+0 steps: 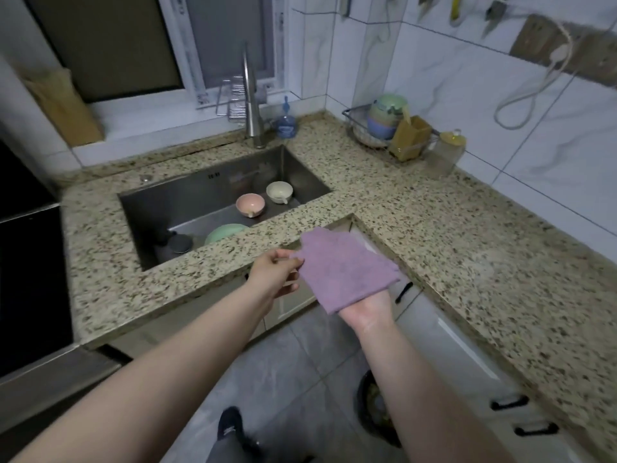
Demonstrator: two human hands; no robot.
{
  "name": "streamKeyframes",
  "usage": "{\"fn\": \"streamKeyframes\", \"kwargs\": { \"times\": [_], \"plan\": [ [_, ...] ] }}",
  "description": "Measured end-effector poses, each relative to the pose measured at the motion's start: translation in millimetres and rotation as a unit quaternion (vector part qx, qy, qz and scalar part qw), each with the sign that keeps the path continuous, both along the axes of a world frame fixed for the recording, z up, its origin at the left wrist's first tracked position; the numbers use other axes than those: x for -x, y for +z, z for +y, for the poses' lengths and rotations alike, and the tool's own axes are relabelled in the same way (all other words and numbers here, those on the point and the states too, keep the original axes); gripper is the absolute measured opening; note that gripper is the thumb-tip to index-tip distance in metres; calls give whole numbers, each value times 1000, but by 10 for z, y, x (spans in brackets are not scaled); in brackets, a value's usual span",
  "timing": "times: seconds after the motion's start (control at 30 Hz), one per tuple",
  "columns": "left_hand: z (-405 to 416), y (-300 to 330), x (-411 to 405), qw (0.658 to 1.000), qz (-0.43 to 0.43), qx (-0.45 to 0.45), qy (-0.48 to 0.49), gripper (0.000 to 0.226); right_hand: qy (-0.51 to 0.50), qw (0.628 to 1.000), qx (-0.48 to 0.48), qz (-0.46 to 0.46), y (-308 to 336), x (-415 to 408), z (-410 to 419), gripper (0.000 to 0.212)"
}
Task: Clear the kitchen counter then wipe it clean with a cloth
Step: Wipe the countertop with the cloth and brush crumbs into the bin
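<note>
A purple cloth (344, 267) is spread in the air in front of the inner corner of the speckled granite counter (434, 235). My left hand (275, 274) pinches the cloth's left corner between thumb and fingers. My right hand (367, 310) lies palm up under the cloth's lower edge, its fingers hidden beneath the fabric. In the steel sink (187, 208) sit a pink bowl (250, 204), a cream bowl (279, 192) and a green plate (225, 232).
A tall faucet (252, 105) stands behind the sink, with a blue bottle (284, 123) beside it. A wire rack (390, 133) with bowls and a clear jar (445, 153) sit in the far corner. A dark bin (377, 409) stands on the floor by the drawers.
</note>
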State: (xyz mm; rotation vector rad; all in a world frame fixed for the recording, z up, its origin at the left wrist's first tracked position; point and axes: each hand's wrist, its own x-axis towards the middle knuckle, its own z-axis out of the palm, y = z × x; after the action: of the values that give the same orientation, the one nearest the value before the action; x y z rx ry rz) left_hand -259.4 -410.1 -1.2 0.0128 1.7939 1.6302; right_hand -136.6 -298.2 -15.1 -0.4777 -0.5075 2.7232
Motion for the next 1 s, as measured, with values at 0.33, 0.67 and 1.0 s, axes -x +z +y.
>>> {"fn": "streamKeyframes", "kwargs": {
  "times": [0.33, 0.67, 1.0],
  "plan": [
    [-1305, 31, 699, 984, -17, -17, 177, 6, 71, 996, -2, -53, 189, 913, -845, 29],
    [-2870, 46, 1519, 969, -24, -13, 246, 30, 152, 986, 9, -69, 258, 1892, -2240, 22],
    [-3220, -96, 1957, 985, -62, 0, 163, 10, 143, 986, -3, -91, 16, 2402, -2732, 29]
  ]
}}
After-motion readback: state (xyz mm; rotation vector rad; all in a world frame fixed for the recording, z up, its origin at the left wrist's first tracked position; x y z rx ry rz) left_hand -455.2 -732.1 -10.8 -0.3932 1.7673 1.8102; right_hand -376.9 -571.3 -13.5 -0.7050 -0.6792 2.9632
